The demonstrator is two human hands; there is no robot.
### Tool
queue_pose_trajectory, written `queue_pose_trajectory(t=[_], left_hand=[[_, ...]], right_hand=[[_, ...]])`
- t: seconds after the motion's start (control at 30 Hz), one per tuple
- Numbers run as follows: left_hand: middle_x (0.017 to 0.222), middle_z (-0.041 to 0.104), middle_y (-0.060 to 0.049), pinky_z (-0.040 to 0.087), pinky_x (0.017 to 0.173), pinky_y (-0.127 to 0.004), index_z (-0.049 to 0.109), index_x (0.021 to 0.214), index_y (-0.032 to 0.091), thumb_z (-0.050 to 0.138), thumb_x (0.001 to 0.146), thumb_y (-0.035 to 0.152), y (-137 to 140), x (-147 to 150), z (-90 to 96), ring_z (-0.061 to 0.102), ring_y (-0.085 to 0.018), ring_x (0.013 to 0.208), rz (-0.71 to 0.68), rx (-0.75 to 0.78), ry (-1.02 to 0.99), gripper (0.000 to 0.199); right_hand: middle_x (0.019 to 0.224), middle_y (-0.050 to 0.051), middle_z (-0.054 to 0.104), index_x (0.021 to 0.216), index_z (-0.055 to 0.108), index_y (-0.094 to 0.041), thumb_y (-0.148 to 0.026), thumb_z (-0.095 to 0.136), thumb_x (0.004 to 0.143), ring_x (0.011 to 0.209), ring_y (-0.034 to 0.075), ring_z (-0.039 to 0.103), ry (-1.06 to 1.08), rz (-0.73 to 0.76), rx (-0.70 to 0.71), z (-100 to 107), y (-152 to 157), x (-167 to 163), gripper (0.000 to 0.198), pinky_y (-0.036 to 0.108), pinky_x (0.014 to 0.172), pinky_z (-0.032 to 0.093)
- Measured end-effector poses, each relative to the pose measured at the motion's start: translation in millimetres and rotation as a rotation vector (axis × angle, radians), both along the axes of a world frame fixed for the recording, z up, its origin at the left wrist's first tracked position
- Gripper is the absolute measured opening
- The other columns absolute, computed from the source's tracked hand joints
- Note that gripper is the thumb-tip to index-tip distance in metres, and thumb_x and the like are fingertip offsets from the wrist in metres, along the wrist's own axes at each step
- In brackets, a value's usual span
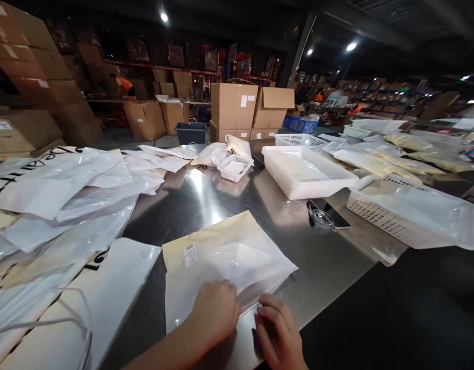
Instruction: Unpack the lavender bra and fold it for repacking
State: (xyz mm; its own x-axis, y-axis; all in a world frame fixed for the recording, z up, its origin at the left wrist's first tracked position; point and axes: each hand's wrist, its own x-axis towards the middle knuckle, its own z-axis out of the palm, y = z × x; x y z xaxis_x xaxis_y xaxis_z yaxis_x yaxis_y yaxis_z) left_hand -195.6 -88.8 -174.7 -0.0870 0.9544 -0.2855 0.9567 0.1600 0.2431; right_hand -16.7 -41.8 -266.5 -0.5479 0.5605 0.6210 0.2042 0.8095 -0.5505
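Observation:
A translucent plastic bag (240,252) with a small barcode label (190,254) lies flat on the metal table in front of me, pale contents showing through it. My left hand (217,311) is closed at the bag's near edge, its knuckles up and fingertips hidden, with the film bunched beneath it. Just to the right, my right hand (277,329) has loosely bent, parted fingers close to the same edge, with nothing visible between them. Whether its index fingertip touches the film, I cannot tell.
Large white bags with black lettering (67,180) pile up on the left. White plastic trays (306,174) and a perforated basket (410,216) stand on the right, near a phone (329,213). A small white basket (235,168) sits farther back; cardboard boxes (232,108) stand beyond the table (171,221).

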Motion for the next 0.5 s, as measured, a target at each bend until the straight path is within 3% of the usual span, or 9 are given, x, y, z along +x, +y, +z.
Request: queue_pose_trajectory(t=[0.07,0.13,0.23,0.3,0.4,0.5], left_hand=[[0.083,0.070,-0.010,0.049,0.068,-0.037,0.070,0.083,0.015,0.044,0.087,0.013,-1.4,-20.1,16.0,0.067,-0.026,0.076,0.058,0.125,-0.052,0.026],[0.079,0.068,-0.006,0.047,0.066,-0.032,0.068,0.081,0.017,0.043,0.088,0.012,-3.0,-40.8,31.5,0.066,-0.021,0.074,0.110,0.339,-0.150,0.026],[0.078,0.067,-0.002,0.045,0.065,-0.027,0.067,0.089,0.018,0.044,0.092,0.016,-6.2,-66.9,49.1,0.064,-0.016,0.074,0.173,0.669,-0.235,0.023],[0.082,0.069,-0.002,0.045,0.067,-0.026,0.068,0.097,0.018,0.044,0.096,0.020,-8.4,-77.0,55.4,0.065,-0.015,0.076,0.188,0.786,-0.207,0.024],[0.087,0.070,-0.003,0.047,0.069,-0.027,0.067,0.108,0.019,0.040,0.098,0.020,-10.7,-77.4,56.6,0.066,-0.016,0.079,0.149,0.762,-0.130,0.029],[0.094,0.069,-0.006,0.049,0.068,-0.030,0.065,0.117,0.019,0.037,0.096,0.014,-12.6,-63.7,52.7,0.066,-0.018,0.080,0.024,0.572,-0.059,0.035]], right_hand=[[0.127,0.013,0.060,0.131,0.050,-0.018,-0.017,0.055,0.092,0.124,0.028,0.054,-0.184,0.074,0.053,6.9,1.5,-7.9,0.039,0.044,0.097,0.053],[0.129,0.011,0.061,0.133,0.050,-0.019,-0.020,0.055,0.093,0.130,0.031,0.049,-0.328,0.155,0.098,14.2,5.6,-12.1,0.040,0.052,0.104,0.048],[0.110,0.008,0.069,0.113,0.060,-0.020,-0.020,0.050,0.097,0.118,0.028,0.059,-0.341,0.139,0.117,22.1,13.4,-15.5,0.019,0.048,0.098,0.052],[0.099,0.008,0.070,0.110,0.062,-0.018,-0.019,0.049,0.097,0.103,0.026,0.065,-0.290,0.098,0.163,26.2,19.1,-23.5,0.018,0.041,0.089,0.056],[0.107,0.011,0.068,0.119,0.061,-0.016,-0.014,0.044,0.096,0.103,0.027,0.064,-0.302,0.158,0.295,32.6,30.2,-55.8,0.029,0.042,0.087,0.054],[0.098,0.009,0.068,0.107,0.066,-0.017,-0.019,0.046,0.098,0.093,0.024,0.065,-0.269,0.130,0.259,39.1,44.3,-104.5,0.022,0.040,0.080,0.055]])
